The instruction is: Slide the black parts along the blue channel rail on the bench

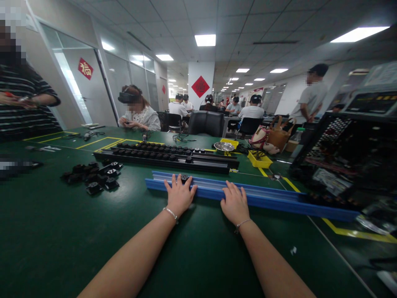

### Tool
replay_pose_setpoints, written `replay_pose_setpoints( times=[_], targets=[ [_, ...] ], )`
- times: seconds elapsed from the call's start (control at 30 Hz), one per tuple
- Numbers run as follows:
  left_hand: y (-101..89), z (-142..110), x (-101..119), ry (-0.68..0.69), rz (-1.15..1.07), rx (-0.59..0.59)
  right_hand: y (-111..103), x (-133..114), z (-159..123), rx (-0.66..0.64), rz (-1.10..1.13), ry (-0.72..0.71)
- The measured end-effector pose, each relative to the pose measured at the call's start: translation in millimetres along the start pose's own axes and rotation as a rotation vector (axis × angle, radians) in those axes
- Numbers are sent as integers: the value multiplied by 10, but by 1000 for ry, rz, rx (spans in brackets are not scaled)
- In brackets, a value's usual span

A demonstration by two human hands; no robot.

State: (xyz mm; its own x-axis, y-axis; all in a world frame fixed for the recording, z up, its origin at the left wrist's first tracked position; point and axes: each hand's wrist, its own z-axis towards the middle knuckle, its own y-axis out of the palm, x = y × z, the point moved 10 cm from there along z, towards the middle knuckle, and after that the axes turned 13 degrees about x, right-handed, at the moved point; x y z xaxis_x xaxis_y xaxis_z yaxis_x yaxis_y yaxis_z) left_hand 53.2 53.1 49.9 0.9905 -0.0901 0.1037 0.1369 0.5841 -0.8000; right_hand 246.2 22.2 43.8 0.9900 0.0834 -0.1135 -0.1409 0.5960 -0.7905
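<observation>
A long blue rail (273, 196) lies across the green table (62, 231) in front of me. My left hand (179, 195) rests on the rail's near edge with fingers spread, beside a small black part (185, 178) seated in the rail. My right hand (235, 203) lies flat on the rail a little to the right, fingers stretched out and holding nothing. A bracelet shows on each wrist.
Behind the blue rail lie black rails (164, 159) carrying several black parts. A pile of loose black parts (93, 176) sits at left. Yellow trays (259, 159) and a metal dish (223, 146) stand at back right, a dark machine (347, 157) at right. Other people sit and stand around.
</observation>
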Motion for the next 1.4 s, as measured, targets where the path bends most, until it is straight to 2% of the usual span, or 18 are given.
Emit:
replay_pose_setpoints(
  times=[0.33,0.67,1.4],
  targets=[
    [12,8,-62,-26,15,46,9,8,2,4,1,2],
    [-3,19,-94,-45,33,21,8,9,2,4,-2,0],
    [-12,45,-200,-87,-16,57,14,9,1,6,6,8]
  ],
)
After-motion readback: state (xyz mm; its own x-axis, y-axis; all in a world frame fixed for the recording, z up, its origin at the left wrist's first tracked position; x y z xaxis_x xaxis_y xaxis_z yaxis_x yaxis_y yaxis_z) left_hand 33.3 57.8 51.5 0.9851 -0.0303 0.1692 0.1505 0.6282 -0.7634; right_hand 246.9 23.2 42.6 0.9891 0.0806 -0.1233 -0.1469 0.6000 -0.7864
